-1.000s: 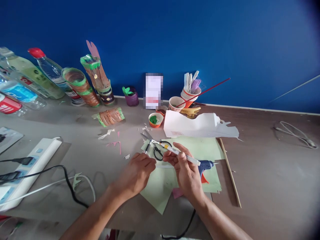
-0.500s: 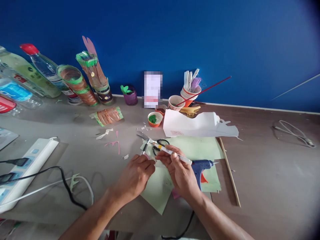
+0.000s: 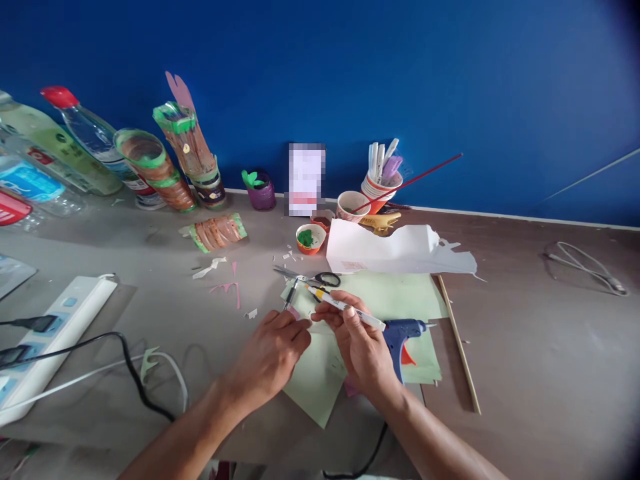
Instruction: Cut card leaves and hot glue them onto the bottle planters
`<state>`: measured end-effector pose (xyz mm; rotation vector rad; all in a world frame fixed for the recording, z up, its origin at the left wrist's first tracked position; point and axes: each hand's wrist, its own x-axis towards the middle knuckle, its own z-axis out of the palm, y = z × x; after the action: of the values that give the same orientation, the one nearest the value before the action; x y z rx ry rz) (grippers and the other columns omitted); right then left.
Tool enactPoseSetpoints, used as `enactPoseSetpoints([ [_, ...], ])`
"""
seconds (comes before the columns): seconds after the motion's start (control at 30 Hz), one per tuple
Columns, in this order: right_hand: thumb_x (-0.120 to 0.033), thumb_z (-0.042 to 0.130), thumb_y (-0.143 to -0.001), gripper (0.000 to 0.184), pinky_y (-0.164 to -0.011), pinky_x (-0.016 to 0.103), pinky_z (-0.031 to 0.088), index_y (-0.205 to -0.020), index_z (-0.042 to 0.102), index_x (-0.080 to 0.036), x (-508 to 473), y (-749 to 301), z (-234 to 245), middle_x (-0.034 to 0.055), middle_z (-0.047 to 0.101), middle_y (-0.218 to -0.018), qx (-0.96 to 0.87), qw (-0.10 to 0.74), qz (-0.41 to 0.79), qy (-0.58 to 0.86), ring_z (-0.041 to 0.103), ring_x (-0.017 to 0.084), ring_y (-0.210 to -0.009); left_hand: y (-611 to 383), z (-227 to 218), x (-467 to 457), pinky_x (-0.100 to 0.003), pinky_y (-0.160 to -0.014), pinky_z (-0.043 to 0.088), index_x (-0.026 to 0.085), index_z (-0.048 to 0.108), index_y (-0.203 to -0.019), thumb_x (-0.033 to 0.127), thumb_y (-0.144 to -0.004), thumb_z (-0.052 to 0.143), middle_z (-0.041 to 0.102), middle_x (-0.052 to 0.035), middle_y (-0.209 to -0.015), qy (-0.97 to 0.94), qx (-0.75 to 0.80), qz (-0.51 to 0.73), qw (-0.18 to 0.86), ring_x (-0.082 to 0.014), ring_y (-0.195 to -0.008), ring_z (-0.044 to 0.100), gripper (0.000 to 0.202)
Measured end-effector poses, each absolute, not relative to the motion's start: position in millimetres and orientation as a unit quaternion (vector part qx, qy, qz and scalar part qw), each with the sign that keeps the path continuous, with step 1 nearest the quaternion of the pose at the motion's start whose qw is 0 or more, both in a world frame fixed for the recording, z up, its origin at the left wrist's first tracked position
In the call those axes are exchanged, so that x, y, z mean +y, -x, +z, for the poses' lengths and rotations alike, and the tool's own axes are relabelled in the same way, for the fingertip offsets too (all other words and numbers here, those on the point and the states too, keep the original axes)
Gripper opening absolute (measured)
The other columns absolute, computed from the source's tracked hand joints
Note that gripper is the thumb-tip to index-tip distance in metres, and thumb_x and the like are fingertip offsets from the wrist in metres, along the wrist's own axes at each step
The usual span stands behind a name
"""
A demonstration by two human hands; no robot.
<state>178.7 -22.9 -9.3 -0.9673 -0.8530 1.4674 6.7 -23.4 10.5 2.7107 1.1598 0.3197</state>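
My right hand (image 3: 364, 343) grips a marker (image 3: 333, 301); my left hand (image 3: 275, 350) curls, hold unclear; scissors (image 3: 303, 278) lie beyond, glue gun (image 3: 404, 329) right.

left hand (image 3: 276, 350): bare | right hand (image 3: 367, 357): bare | both forearms (image 3: 203, 415): bare

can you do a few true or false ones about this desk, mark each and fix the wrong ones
1. The right hand holds a white marker. True.
2. The scissors stand in a cup. False: they lie in front of the hands.
3. The red stick leans in a paper cup. True.
4. The glue gun is next to the power strip. False: it lies by the right hand; the strip is at far left.
5. The wall is yellow. False: it is blue.
6. Green leaves stick out of the purple pot. True.
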Motion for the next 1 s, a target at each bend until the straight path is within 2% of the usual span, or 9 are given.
enactPoseSetpoints([
  [0.1,-0.045,0.050,-0.096,0.029,-0.082,0.036,0.050,-0.108,0.061,-0.021,-24.3,-184.3,-7.4,0.0041,0.068,-0.088,-0.414,0.539,0.579,0.451,0.065,0.020,-0.085,-6.7,10.6,-24.1,-0.035,-0.075,0.044,0.017,0.066,-0.090,0.012,-0.095,0.045,0.070,-0.0075,-0.112,-0.911,0.390,0.100,0.087,-0.0217,-0.093,0.060,0.022],
  [0.27,-0.041,0.057,-0.090,0.026,-0.060,0.027,0.046,-0.086,0.066,-0.018,-21.2,-188.8,4.4,0.0000,0.060,-0.067,-0.525,0.453,0.488,0.530,0.056,0.015,-0.063,-7.2,10.5,-24.9,-0.036,-0.075,0.043,0.016,0.064,-0.092,0.014,-0.093,0.049,0.070,-0.0068,-0.114,-0.915,0.386,0.080,0.090,-0.0233,-0.091,0.060,0.015],
  [0.33,-0.039,0.056,-0.090,0.025,-0.057,0.025,0.045,-0.085,0.067,-0.017,-19.4,-188.1,8.6,-0.0006,0.059,-0.064,-0.549,0.433,0.467,0.542,0.053,0.014,-0.059,-7.8,11.1,-25.1,-0.037,-0.076,0.043,0.016,0.064,-0.091,0.015,-0.093,0.051,0.070,-0.0071,-0.114,-0.915,0.386,0.072,0.093,-0.0236,-0.092,0.060,0.013],
  [0.67,-0.037,0.054,-0.089,0.025,-0.059,0.025,0.048,-0.088,0.068,-0.016,-18.5,-186.3,8.9,0.0010,0.062,-0.067,-0.546,0.439,0.449,0.554,0.056,0.015,-0.061,-9.0,15.3,-27.1,-0.036,-0.078,0.043,0.016,0.064,-0.090,0.012,-0.092,0.051,0.069,-0.0067,-0.116,-0.914,0.392,0.077,0.074,-0.0231,-0.096,0.060,0.015],
  [1.0,-0.037,0.052,-0.090,0.027,-0.060,0.023,0.046,-0.090,0.068,-0.015,-19.0,-187.5,11.1,0.0010,0.061,-0.068,-0.550,0.416,0.464,0.556,0.055,0.014,-0.062,-8.5,15.9,-27.5,-0.035,-0.077,0.043,0.016,0.064,-0.088,0.016,-0.093,0.052,0.070,-0.0060,-0.114,-0.910,0.407,0.048,0.066,-0.0220,-0.095,0.061,0.013],
])
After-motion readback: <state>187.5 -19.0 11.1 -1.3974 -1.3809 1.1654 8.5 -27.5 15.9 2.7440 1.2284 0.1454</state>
